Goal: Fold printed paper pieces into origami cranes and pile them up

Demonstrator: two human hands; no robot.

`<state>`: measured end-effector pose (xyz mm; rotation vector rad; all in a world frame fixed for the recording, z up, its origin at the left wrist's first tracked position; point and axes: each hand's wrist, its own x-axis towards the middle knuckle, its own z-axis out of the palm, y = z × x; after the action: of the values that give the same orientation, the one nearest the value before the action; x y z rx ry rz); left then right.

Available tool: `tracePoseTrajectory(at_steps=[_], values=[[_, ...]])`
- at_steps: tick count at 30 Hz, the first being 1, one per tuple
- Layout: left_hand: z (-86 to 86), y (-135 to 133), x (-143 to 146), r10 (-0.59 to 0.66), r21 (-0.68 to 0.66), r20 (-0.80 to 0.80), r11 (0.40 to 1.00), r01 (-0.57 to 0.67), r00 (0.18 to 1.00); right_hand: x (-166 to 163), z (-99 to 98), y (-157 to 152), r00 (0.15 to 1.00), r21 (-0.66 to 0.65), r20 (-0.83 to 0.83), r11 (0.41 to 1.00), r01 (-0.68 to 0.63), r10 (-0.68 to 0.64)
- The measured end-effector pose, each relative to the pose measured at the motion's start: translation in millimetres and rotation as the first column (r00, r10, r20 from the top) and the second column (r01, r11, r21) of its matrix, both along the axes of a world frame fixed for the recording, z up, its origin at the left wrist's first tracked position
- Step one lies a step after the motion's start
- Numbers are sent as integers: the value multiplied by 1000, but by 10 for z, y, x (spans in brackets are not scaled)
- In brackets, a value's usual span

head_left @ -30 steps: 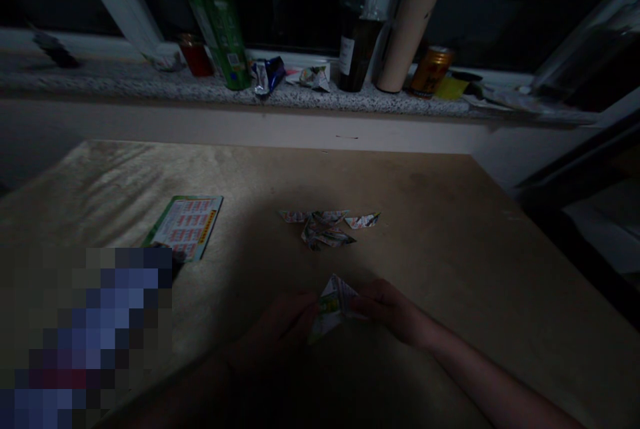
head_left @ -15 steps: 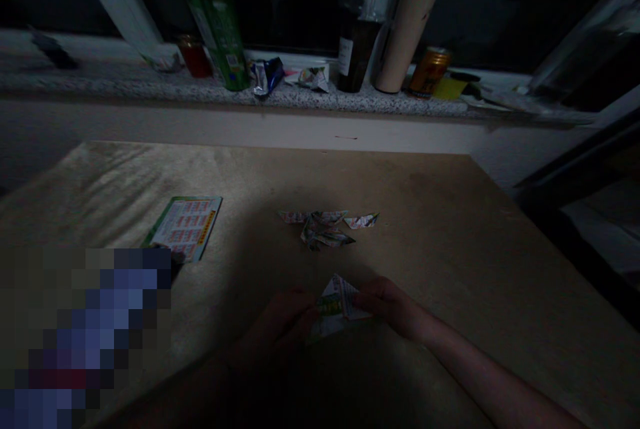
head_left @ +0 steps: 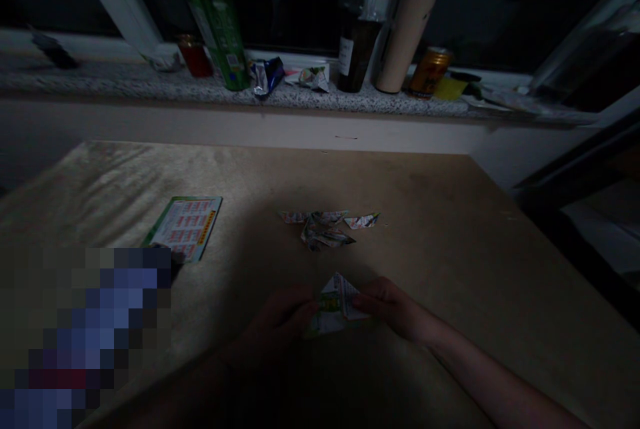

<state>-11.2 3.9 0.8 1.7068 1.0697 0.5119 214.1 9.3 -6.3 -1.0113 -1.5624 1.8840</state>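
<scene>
The left hand (head_left: 284, 316) is pinching the left side of a folded piece of printed paper (head_left: 334, 306), its fingers closed on the edge, while the right hand (head_left: 390, 306) is gripping the right side of the same paper with thumb and fingertips closed on it. The paper is sitting between the two hands, low over the near middle of the table (head_left: 450, 229), its pointed top facing away from the person; the light is too dim to tell whether its lower edge is touching the table. Both forearms are lying in deep shadow toward the near edge. Farther out on the table, well apart from the hands, a small pile of folded paper shapes (head_left: 325, 228) is lying, with one shape a little off to its right. To the left a printed sheet with a green border (head_left: 185, 226) is lying flat, and a blurred patch is covering the near left corner of the view. Beyond the table a speckled stone sill (head_left: 125, 86) is carrying a green carton (head_left: 220, 36), a red jar (head_left: 195, 56), a crumpled blue wrapper (head_left: 267, 74), a dark bottle (head_left: 357, 49), a tan tube (head_left: 413, 16) leaning against the window frame, and an orange can (head_left: 429, 71).
</scene>
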Motion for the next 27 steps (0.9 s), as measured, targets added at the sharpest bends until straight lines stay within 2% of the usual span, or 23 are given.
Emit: tracePoseTrajectory(at_steps=[6, 12, 16, 19, 23, 27], values=[[0, -35, -34, 64, -49, -25, 997, -65, 998, 15, -15, 6, 1000, 30, 10, 1000, 1, -2], [39, -11, 3, -15, -62, -11, 998, 14, 1000, 19, -26, 4, 1000, 11, 3, 1000, -16, 16], [52, 4, 6, -128, -85, 40, 988, 131, 991, 21, -14, -7, 999, 12, 4, 999, -35, 35], [27, -6, 0, -99, -82, 42, 991, 102, 994, 32, -29, -11, 999, 17, 9, 998, -54, 54], [-8, -20, 1, -108, -199, 46, 973, 115, 993, 39, -39, -11, 997, 9, 7, 997, -77, 77], [45, -8, 11, -120, -223, 24, 967, 122, 993, 21, -1, -12, 996, 8, -9, 996, -87, 87]])
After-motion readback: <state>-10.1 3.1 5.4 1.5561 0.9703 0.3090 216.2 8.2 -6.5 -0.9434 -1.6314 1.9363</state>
